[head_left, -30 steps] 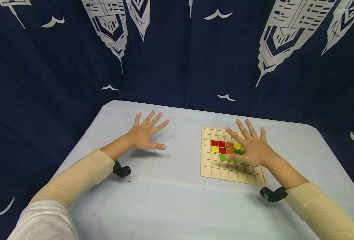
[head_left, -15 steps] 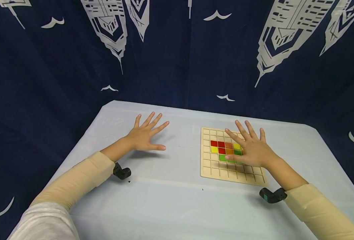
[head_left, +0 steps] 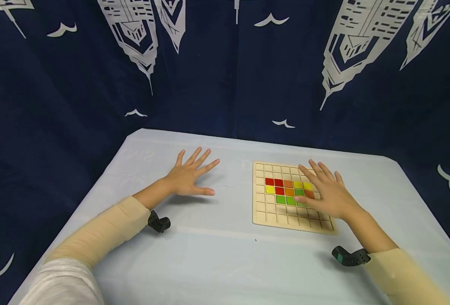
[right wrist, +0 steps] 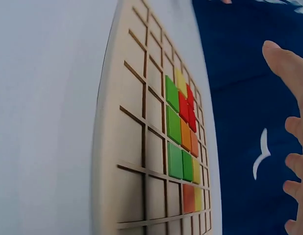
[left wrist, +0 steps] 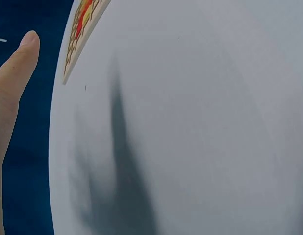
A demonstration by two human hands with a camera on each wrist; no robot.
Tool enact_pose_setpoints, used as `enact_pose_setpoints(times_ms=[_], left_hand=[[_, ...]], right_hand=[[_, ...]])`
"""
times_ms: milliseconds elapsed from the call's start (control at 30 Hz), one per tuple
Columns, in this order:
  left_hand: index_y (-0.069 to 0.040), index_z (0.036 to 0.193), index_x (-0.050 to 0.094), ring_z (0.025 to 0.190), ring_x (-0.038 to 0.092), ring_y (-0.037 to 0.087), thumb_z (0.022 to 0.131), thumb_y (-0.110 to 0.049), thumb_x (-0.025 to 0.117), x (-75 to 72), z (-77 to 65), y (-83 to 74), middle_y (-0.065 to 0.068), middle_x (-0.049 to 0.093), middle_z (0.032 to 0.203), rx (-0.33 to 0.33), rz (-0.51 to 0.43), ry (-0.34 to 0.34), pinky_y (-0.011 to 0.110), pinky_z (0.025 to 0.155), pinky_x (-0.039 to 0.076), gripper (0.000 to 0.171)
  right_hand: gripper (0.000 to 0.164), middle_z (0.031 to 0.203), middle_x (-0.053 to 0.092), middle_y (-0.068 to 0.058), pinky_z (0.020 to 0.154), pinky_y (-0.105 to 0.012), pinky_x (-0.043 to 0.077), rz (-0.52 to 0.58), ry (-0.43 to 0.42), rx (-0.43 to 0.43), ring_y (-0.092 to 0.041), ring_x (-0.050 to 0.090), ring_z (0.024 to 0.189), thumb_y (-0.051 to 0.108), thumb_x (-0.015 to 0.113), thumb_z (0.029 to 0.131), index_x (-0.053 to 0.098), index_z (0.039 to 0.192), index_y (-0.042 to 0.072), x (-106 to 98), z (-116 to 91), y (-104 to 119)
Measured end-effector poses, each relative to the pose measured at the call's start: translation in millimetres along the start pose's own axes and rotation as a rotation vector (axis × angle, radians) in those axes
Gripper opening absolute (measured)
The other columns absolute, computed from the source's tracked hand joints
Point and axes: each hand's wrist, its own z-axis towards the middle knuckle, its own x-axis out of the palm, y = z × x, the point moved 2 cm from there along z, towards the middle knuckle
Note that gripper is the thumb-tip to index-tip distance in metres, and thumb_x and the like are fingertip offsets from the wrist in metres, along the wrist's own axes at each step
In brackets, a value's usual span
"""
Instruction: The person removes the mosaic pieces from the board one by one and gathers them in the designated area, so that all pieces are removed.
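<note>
A square wooden grid board lies flat on the table, right of centre. Red, orange, yellow and green square tiles fill several cells around its middle. My right hand hovers over the board's right side with fingers spread, holding nothing and hiding part of the grid. In the right wrist view the tiles sit in the cells, and the fingers stay off to the right. My left hand is held above the table left of the board, fingers spread, nothing in it; its shadow falls below.
A pale cloth covers the table. Behind it hangs a dark blue curtain with white printed buildings and birds. Black wrist devices show below both forearms. A tiny dark speck lies in front of the board.
Both hands have moved slightly to the right and nearer the front edge. The right hand has drawn off some tiles, so more of them show. The view has shifted a little.
</note>
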Motion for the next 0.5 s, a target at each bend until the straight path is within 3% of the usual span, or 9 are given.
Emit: enact_pose_setpoints(times_ms=[133,300,500], left_hand=[[-0.036,0.157,0.006,0.144,-0.023,0.019,0.08,-0.084,0.04,6.4,4.7,-6.7,-0.003,-0.014,0.161,0.018,-0.018,-0.008,0.062,0.108,-0.013,0.097],[-0.037,0.157,0.006,0.144,-0.021,0.016,0.082,-0.082,0.041,13.6,14.4,-19.3,-0.004,-0.01,0.162,0.037,-0.046,-0.026,0.061,0.11,-0.009,0.094],[-0.033,0.157,0.013,0.147,-0.01,0.02,0.086,-0.077,0.044,23.4,28.1,-36.4,-0.005,-0.004,0.162,0.092,-0.085,-0.044,0.061,0.112,-0.002,0.089]], right_hand=[[0.087,0.159,0.015,-0.02,0.107,-0.07,0.007,0.127,-0.042,0.028,-0.044,0.01,0.144,0.052,0.065,0.088,0.025,0.155,0.014,3.8,-9.4,-7.7],[0.081,0.157,0.02,-0.022,0.098,-0.077,0.016,0.265,-0.093,0.071,-0.048,0.015,0.141,0.042,0.068,0.089,0.03,0.152,0.009,14.2,-20.5,-21.7],[0.073,0.153,0.025,-0.029,0.096,-0.078,0.018,0.353,-0.144,0.111,-0.053,0.019,0.138,0.034,0.066,0.092,0.034,0.149,0.002,32.2,-28.8,-41.4]])
